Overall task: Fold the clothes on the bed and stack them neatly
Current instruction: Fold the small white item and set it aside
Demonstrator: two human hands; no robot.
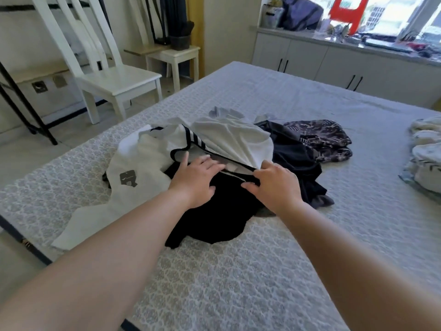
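Where hands meet, black garment beneath

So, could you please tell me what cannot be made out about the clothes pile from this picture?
- Head view: black garment, upper part hidden by both hands and white cloth.
- Right hand: fingertips tucked in folds, grip unclear.
- Logo on white shirt: too small.
- Bundle: cut off by the right edge.

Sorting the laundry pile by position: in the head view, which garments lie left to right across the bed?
White shirt with grey logo → black garment under both hands → dark patterned garment → pale bundle at the right edge.
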